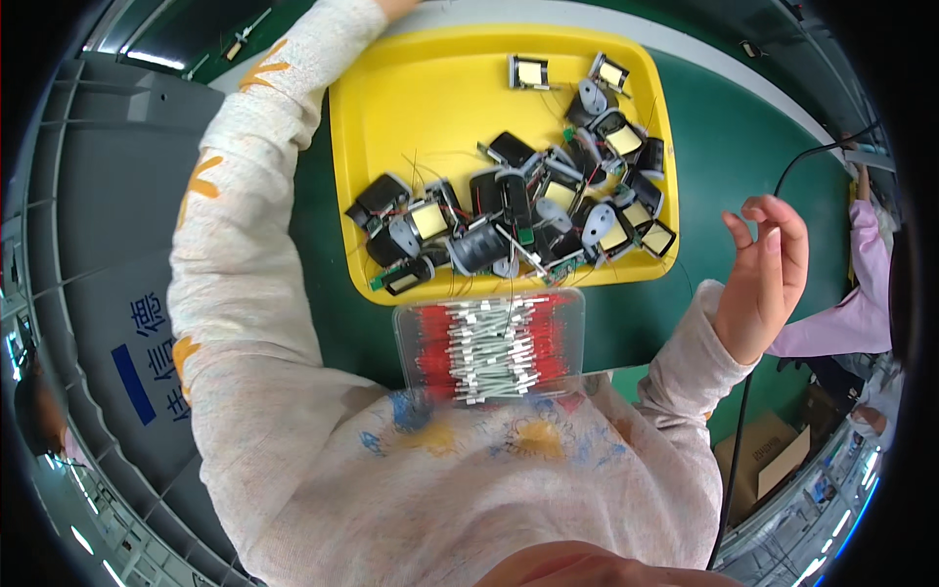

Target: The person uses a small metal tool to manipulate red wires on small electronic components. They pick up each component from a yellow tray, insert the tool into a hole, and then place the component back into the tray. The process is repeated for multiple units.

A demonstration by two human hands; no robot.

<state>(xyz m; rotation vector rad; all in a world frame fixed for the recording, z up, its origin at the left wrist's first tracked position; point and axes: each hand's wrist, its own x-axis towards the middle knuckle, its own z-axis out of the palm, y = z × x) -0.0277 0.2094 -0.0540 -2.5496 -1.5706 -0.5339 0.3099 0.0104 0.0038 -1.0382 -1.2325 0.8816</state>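
Note:
My left arm reaches up past the tray's left side. Only the edge of my left hand [397, 8] shows at the top of the view, its fingers hidden. To the right of the tray, my right hand [763, 269] is raised with loosely bent fingers apart and nothing visible in it. The yellow tray [411, 108] holds several small black electronic assemblies [479, 247] with pale yellow pads, grey discs, green circuit boards and thin wires. Between the tray and my body, a clear plastic box [575, 338] contains many red wire leads with white ends [492, 347].
A large grey plastic bin [112, 245] stands at the left. A black cable [740, 440] runs down the right side of the green table [719, 147]. A screwdriver [240, 39] lies at the far left. At right are a cardboard box [768, 455] and a person's pink sleeve [831, 318].

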